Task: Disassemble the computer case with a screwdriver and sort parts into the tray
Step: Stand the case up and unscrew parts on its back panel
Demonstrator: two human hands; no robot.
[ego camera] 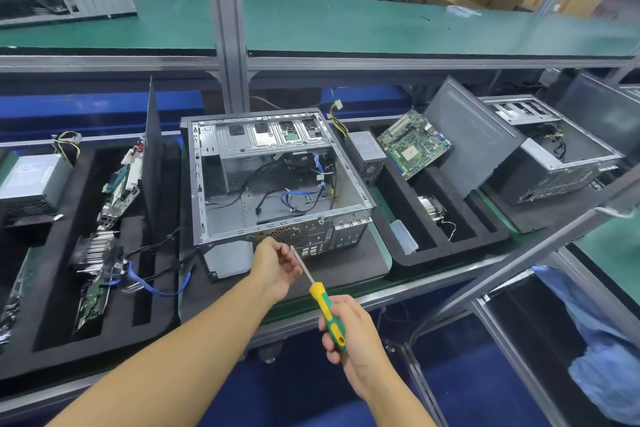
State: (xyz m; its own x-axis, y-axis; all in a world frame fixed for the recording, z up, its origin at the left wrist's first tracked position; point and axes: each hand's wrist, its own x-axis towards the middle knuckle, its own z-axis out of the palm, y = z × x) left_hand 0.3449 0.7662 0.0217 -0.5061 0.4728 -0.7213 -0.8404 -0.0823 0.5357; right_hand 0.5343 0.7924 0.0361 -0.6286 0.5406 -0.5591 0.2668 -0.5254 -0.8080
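Yellow-and-green plastic: the screwdriver (318,298) handle sits in our right hand (356,343), fingers wrapped round it, shaft angled up and to the left. The tip ends at our left hand (277,270), whose fingers curl beside the shaft. We cannot tell whether they pinch the tip, a screw, or nothing. Both hands hover just in front of the computer case (277,177), not touching it.

The case lies on a dark mat (363,263), open side up. We note loose black and blue cables inside, and a drive cage along the far wall.

Right of the case, a black foam tray (450,255) holds a power supply (369,156), a green motherboard (412,146) tilted on edge, and a heat sink (431,208). A dark panel (474,135) leans at the tray's far right.

Left of the case, a second foam tray (45,333) holds boards, cables and another power supply (31,180). Another opened case (554,156) sits further right.
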